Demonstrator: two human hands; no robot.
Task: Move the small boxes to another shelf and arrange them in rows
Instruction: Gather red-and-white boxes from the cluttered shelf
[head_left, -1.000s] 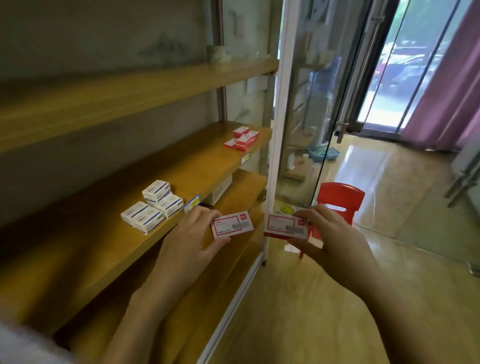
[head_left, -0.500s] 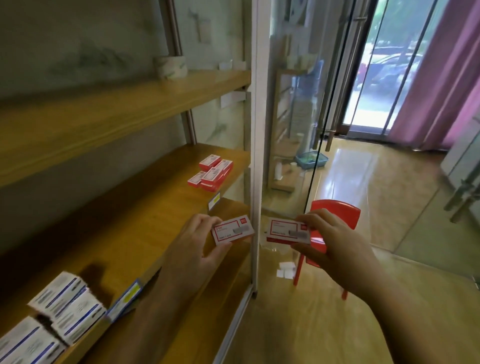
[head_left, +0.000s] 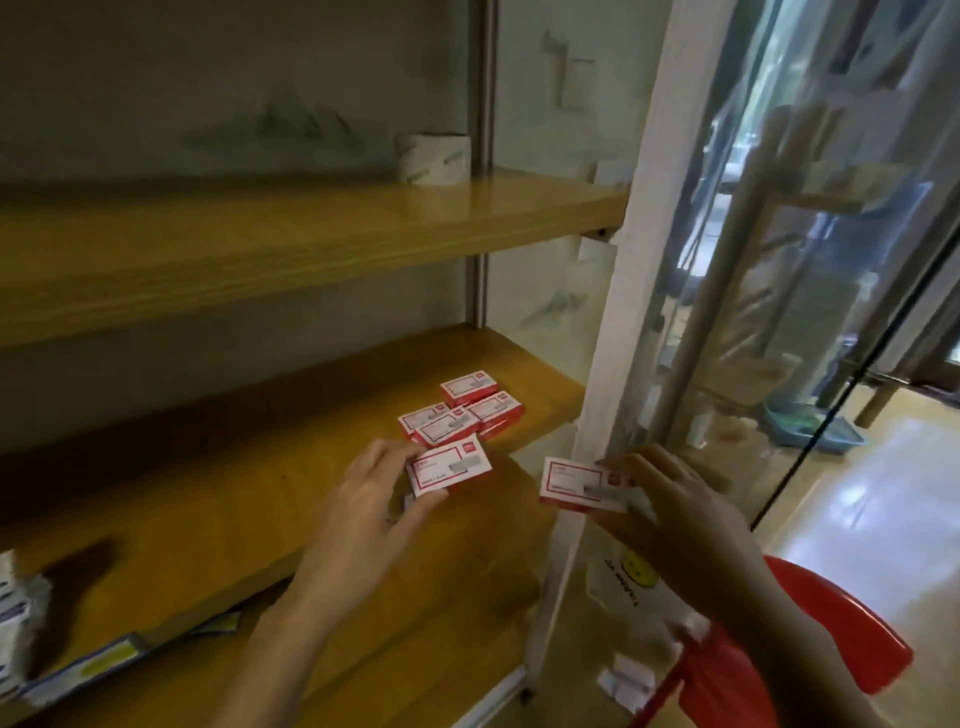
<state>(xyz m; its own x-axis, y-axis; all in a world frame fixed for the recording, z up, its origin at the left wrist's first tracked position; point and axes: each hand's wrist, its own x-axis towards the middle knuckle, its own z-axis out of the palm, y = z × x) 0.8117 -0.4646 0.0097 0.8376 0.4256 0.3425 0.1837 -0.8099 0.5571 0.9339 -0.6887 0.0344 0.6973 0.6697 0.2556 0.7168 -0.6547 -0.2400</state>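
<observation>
The middle shelf (head_left: 234, 483) fills the centre-left of the frame, and its bare wood in front of the cluster gives me room to work. The white upright post (head_left: 613, 364) runs down the centre-right, and that is what my right side has to clear.

The cluster of red boxes (head_left: 462, 413) sits just above centre on that shelf. It is loose and skewed, and some boxes seem to overlap, though I can't tell whether any are stacked.

My left hand (head_left: 363, 512) pinches one small box (head_left: 449, 470) between thumb and fingertips, face up, just below the cluster in the frame. My right hand (head_left: 680, 519) grips a second box (head_left: 582, 486) by its right end, in front of the post at right of centre and not yet over the shelf.

I judge the left box should go down first. I would lay it flat, long edge parallel to the shelf front, and slide it to touch its neighbour instead of dropping it. Then I would bring the right box round the post, set it flush beside the first, and square up the skewed ones so the row reads straight.
</observation>
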